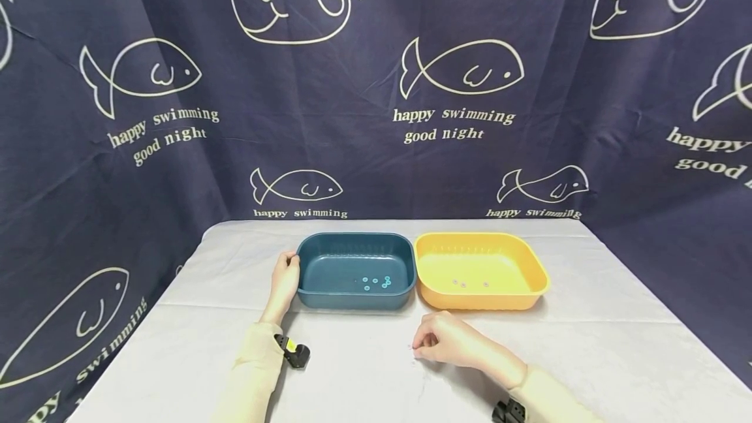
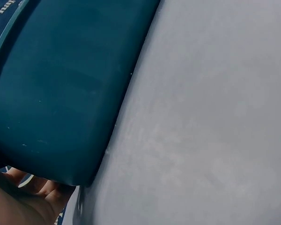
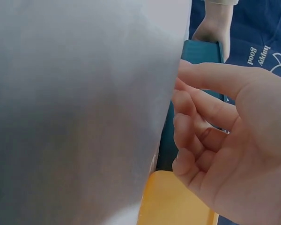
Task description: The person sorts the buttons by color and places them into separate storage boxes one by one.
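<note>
My left hand (image 1: 286, 277) grips the left end of a dark teal plastic bin (image 1: 355, 302); in the left wrist view its fingers (image 2: 46, 188) show beside the bin's end wall. Several small light-blue discs with pale centres (image 1: 375, 281) lie on the bin's floor. In front of the bins, my right hand (image 1: 449, 339) is low over the white tabletop. Its thumb and forefinger pinch at a tiny pale pinkish disc (image 1: 410, 346), and the other fingers (image 3: 185, 133) are curled. Between those fingertips, the right wrist view shows no disc.
A yellow bin (image 1: 483, 300) stands right beside the teal one, with a few small pinkish discs (image 1: 463, 285) inside. White cloth (image 1: 352, 371) covers the table. Behind and at both sides hangs a navy curtain (image 1: 376, 149) with fish and whale drawings.
</note>
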Available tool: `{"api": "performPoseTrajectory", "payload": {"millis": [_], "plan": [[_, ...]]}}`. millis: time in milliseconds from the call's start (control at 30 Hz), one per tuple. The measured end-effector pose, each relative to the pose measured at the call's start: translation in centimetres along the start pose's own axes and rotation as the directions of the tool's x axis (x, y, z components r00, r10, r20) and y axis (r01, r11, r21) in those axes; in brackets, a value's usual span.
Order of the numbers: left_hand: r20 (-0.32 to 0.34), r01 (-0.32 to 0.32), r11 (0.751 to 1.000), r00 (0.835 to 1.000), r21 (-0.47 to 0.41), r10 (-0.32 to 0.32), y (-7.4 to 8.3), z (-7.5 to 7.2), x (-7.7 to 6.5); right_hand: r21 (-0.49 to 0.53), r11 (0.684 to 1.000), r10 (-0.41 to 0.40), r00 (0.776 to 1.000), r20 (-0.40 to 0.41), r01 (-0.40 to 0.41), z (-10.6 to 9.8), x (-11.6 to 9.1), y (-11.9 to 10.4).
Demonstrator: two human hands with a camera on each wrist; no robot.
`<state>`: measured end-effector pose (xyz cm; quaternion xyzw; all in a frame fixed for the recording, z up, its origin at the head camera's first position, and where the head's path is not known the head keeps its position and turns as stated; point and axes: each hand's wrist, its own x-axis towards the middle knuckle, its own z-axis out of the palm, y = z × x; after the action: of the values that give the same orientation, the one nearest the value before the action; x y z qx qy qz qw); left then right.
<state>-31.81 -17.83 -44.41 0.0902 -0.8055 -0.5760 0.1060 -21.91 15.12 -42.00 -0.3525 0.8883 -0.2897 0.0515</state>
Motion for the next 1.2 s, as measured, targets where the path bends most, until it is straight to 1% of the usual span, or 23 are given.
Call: {"api": "performPoseTrajectory", "payload": {"millis": [233,933,1067,1200], "plan": [[-0.002,-0.005,1.000,1.000,0.004,0.005,-0.06,-0.03,0.01,-0.048,0.999,0.010,1.000,0.000,-0.010,0.09,0.14,-0.06],[-0.014,-0.015,1.000,1.000,0.013,0.015,-0.10,0.05,0.30,-0.042,0.999,0.023,1.000,-0.009,-0.024,0.03,0.43,-0.26],[-0.015,-0.008,1.000,1.000,0.011,0.008,-0.16,0.06,0.25,-0.044,0.999,0.016,1.000,-0.008,-0.017,0.13,0.35,-0.13],[-0.015,-0.007,1.000,1.000,0.005,0.007,-0.17,0.10,0.18,-0.055,0.998,0.001,1.000,-0.025,-0.003,0.16,0.25,-0.04]]}}
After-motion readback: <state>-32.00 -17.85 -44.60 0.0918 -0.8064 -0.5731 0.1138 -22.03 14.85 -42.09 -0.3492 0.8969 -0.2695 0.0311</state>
